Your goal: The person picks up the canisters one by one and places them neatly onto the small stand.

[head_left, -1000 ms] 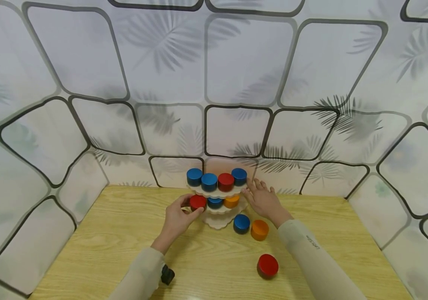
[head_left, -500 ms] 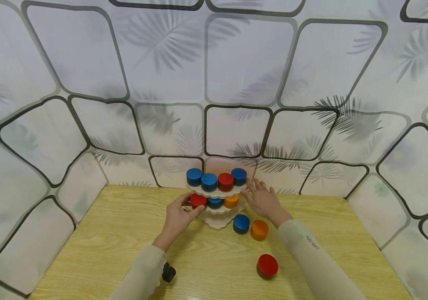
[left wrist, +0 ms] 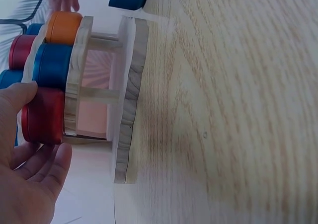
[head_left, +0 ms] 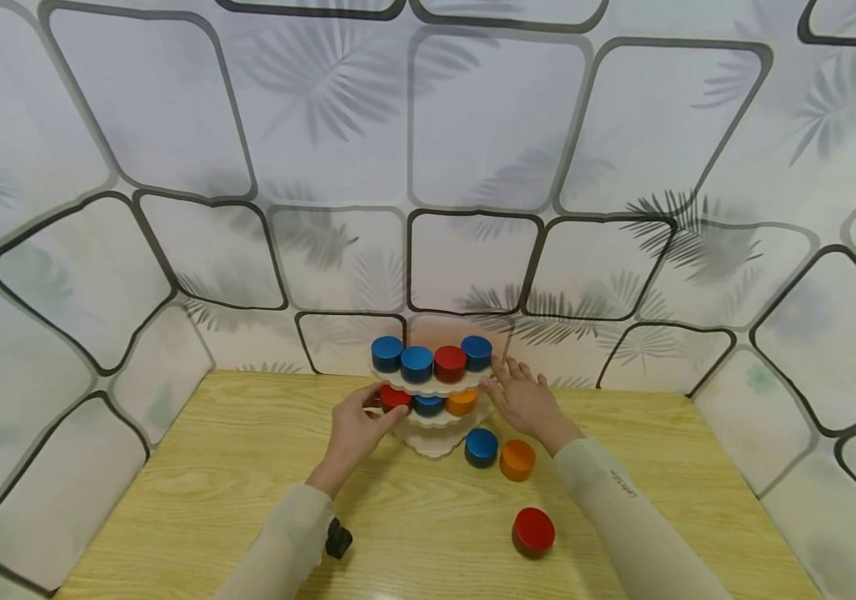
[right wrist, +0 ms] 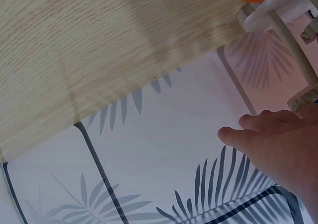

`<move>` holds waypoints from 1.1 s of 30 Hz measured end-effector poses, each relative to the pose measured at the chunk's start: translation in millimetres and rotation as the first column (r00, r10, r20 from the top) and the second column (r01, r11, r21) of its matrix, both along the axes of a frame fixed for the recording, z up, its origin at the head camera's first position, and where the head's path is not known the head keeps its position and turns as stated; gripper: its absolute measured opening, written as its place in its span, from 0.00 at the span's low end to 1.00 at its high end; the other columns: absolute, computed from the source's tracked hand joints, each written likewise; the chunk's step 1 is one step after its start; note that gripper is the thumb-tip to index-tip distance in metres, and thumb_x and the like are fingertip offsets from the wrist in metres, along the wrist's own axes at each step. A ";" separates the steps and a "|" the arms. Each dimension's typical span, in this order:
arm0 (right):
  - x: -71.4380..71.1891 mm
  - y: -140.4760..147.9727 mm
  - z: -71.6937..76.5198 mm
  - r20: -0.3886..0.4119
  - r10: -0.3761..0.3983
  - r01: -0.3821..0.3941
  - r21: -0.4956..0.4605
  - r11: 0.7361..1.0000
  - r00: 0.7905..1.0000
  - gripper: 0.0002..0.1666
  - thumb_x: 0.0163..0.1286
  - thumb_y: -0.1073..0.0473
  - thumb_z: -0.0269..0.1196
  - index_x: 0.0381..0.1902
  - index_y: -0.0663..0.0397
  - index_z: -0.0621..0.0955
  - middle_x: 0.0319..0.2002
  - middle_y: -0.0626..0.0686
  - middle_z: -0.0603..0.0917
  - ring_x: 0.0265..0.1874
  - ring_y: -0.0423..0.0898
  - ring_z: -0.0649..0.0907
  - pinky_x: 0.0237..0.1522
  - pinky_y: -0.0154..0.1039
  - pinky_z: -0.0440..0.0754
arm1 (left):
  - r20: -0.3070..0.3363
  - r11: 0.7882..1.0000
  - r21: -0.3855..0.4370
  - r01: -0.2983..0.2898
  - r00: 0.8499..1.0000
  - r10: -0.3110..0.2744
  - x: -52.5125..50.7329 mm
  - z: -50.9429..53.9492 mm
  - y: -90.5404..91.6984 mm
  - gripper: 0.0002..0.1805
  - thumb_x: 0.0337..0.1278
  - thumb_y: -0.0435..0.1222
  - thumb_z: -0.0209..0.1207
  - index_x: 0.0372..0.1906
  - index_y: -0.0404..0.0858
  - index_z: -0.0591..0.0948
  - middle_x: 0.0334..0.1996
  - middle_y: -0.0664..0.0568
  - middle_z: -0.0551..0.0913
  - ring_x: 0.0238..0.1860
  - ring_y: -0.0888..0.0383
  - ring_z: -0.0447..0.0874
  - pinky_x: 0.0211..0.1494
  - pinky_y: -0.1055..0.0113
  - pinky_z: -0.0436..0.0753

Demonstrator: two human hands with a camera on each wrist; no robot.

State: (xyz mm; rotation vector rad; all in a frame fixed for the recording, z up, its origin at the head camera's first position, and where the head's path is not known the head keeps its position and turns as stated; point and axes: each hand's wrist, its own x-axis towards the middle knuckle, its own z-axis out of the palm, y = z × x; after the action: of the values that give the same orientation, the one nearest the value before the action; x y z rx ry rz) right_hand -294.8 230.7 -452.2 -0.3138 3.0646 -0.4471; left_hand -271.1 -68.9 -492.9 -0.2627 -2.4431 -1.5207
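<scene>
As I watch, the red tin point(left wrist: 43, 115) has slid inward
Left hand point(head_left: 355, 429) pinching it, right hand point(head_left: 531, 407) outstretched beside the stand point(head_left: 433, 439)

Visible inventory comprised one stand point(head_left: 433, 442) with three tiers, five blue cylinders point(head_left: 417, 365), three red cylinders point(head_left: 533, 532) and two orange cylinders point(head_left: 518, 461), ten in total. Four stood at the top tier point(head_left: 435, 388), three at the middle tier point(head_left: 438, 422), three on the counter point(head_left: 428, 521). One left hand point(head_left: 355, 432) and one right hand point(head_left: 527, 403) were present.
</scene>
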 end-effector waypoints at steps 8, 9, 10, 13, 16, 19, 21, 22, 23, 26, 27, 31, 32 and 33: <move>0.5 -1.1 -1.2 -0.006 0.003 -0.003 0.004 1.000 1.000 0.42 0.88 0.36 0.38 0.86 0.55 0.55 0.82 0.69 0.57 0.81 0.72 0.58 0.77 0.77 0.54 | -0.017 1.000 -0.022 -0.016 1.000 0.016 -3.1 -1.2 0.8 0.32 0.56 0.42 0.78 0.64 0.32 0.84 0.50 0.41 0.90 0.48 0.48 0.90 0.44 0.71 0.86; 0.6 -1.1 -1.2 -0.004 0.003 -0.003 0.002 1.000 1.000 0.42 0.88 0.36 0.38 0.86 0.55 0.55 0.83 0.69 0.57 0.81 0.72 0.58 0.77 0.77 0.53 | -0.017 1.000 -0.025 -0.018 1.000 0.018 -3.3 -0.9 0.8 0.32 0.56 0.42 0.78 0.64 0.33 0.84 0.49 0.42 0.90 0.48 0.48 0.90 0.44 0.71 0.86; 0.7 -1.1 -1.1 -0.002 0.002 -0.002 0.000 1.000 1.000 0.42 0.88 0.36 0.38 0.86 0.55 0.55 0.83 0.69 0.57 0.81 0.72 0.58 0.77 0.77 0.53 | -0.018 0.999 -0.027 -0.019 1.000 0.019 -3.5 -0.9 0.8 0.32 0.56 0.42 0.78 0.63 0.33 0.85 0.49 0.42 0.90 0.48 0.48 0.90 0.44 0.70 0.86; 0.7 -1.2 -1.0 0.002 -0.004 0.004 -0.003 1.000 1.000 0.42 0.87 0.35 0.37 0.86 0.54 0.54 0.83 0.69 0.56 0.81 0.72 0.58 0.78 0.76 0.53 | -0.022 0.999 -0.031 -0.018 1.000 0.017 -3.9 -0.7 0.6 0.31 0.55 0.42 0.79 0.63 0.33 0.85 0.49 0.42 0.91 0.48 0.48 0.90 0.44 0.70 0.86; 0.8 -1.0 -1.0 0.000 -0.007 0.007 -0.006 1.000 1.000 0.42 0.87 0.35 0.37 0.86 0.54 0.54 0.83 0.69 0.56 0.81 0.72 0.58 0.78 0.76 0.52 | -0.025 1.000 -0.029 -0.010 1.000 0.009 -4.1 -0.9 -0.1 0.32 0.55 0.41 0.79 0.63 0.32 0.85 0.49 0.41 0.91 0.48 0.48 0.91 0.44 0.70 0.87; 0.8 -0.5 -1.0 0.002 -0.010 0.010 -0.011 1.000 1.000 0.42 0.88 0.35 0.37 0.86 0.54 0.54 0.83 0.69 0.56 0.81 0.72 0.57 0.78 0.76 0.52 | -0.023 1.000 -0.025 0.001 1.000 -0.001 -4.4 -0.9 -0.8 0.32 0.56 0.41 0.78 0.64 0.31 0.84 0.50 0.40 0.90 0.48 0.48 0.91 0.43 0.72 0.86; 0.9 0.1 -0.8 0.005 -0.010 0.010 -0.015 1.000 1.000 0.42 0.88 0.36 0.37 0.86 0.54 0.54 0.83 0.69 0.55 0.81 0.72 0.57 0.78 0.76 0.51 | -0.015 1.000 -0.019 0.006 1.000 -0.006 -4.8 -0.6 -1.3 0.33 0.55 0.40 0.79 0.64 0.32 0.84 0.50 0.40 0.90 0.48 0.48 0.91 0.44 0.73 0.86; 0.8 0.3 -0.9 0.006 -0.010 0.010 -0.014 1.000 1.000 0.42 0.88 0.36 0.37 0.86 0.54 0.53 0.83 0.69 0.55 0.81 0.72 0.57 0.78 0.77 0.52 | -0.013 1.000 -0.017 0.008 1.000 -0.008 -5.0 -0.5 -1.5 0.33 0.55 0.40 0.79 0.64 0.32 0.84 0.51 0.40 0.90 0.48 0.48 0.91 0.44 0.73 0.86; 0.7 0.5 -1.0 0.008 -0.010 0.010 -0.012 1.000 1.000 0.42 0.88 0.35 0.37 0.86 0.54 0.53 0.83 0.69 0.55 0.81 0.72 0.57 0.78 0.76 0.52 | -0.009 1.000 -0.013 0.009 1.000 -0.009 -5.1 -0.5 -1.6 0.33 0.55 0.40 0.78 0.65 0.32 0.84 0.51 0.40 0.90 0.48 0.48 0.91 0.44 0.72 0.86; 0.4 0.6 -1.4 0.009 -0.005 0.005 -0.004 1.000 1.000 0.42 0.88 0.35 0.37 0.86 0.54 0.53 0.83 0.69 0.55 0.81 0.72 0.58 0.77 0.77 0.53 | 0.003 1.000 0.002 0.007 1.000 -0.007 -5.2 -1.1 -1.6 0.33 0.56 0.40 0.78 0.65 0.32 0.84 0.50 0.41 0.90 0.49 0.48 0.90 0.47 0.67 0.88; 0.3 0.4 -1.4 0.013 -0.005 0.005 -0.004 1.000 1.000 0.42 0.88 0.35 0.36 0.86 0.54 0.53 0.83 0.69 0.55 0.81 0.72 0.57 0.78 0.77 0.52 | 0.008 1.000 0.008 0.004 1.000 -0.004 -5.2 -1.6 -1.4 0.33 0.56 0.41 0.78 0.65 0.32 0.84 0.50 0.41 0.90 0.50 0.47 0.90 0.48 0.65 0.89; 0.1 -0.4 -1.1 0.022 -0.005 0.005 -0.003 1.000 1.000 0.43 0.87 0.34 0.35 0.86 0.54 0.52 0.83 0.69 0.55 0.81 0.72 0.57 0.78 0.76 0.52 | 0.028 1.000 0.028 -0.014 1.000 0.013 -4.9 -2.5 0.1 0.34 0.57 0.41 0.78 0.66 0.31 0.82 0.53 0.39 0.90 0.52 0.45 0.90 0.54 0.55 0.90; 0.0 -0.5 -1.1 0.021 -0.005 0.005 -0.003 1.000 1.000 0.43 0.87 0.34 0.35 0.86 0.54 0.53 0.83 0.69 0.55 0.81 0.72 0.57 0.78 0.76 0.52 | 0.033 0.999 0.034 -0.018 0.999 0.016 -4.8 -2.4 0.6 0.34 0.57 0.41 0.77 0.67 0.31 0.82 0.53 0.38 0.89 0.52 0.45 0.90 0.55 0.54 0.90; -0.1 -0.5 -1.1 0.020 -0.005 0.005 -0.002 1.000 1.000 0.43 0.87 0.34 0.35 0.86 0.54 0.53 0.83 0.69 0.55 0.81 0.72 0.57 0.78 0.76 0.52 | 0.037 0.999 0.037 -0.021 0.999 0.020 -4.8 -2.2 1.0 0.34 0.57 0.41 0.77 0.67 0.31 0.82 0.54 0.38 0.89 0.53 0.44 0.90 0.56 0.53 0.90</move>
State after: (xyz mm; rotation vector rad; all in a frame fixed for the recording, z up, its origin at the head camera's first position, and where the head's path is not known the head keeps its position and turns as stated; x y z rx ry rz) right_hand -294.9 230.2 -453.4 -0.2999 3.0459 -0.4507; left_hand -275.9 -67.9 -495.1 -0.2045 -2.4351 -1.5738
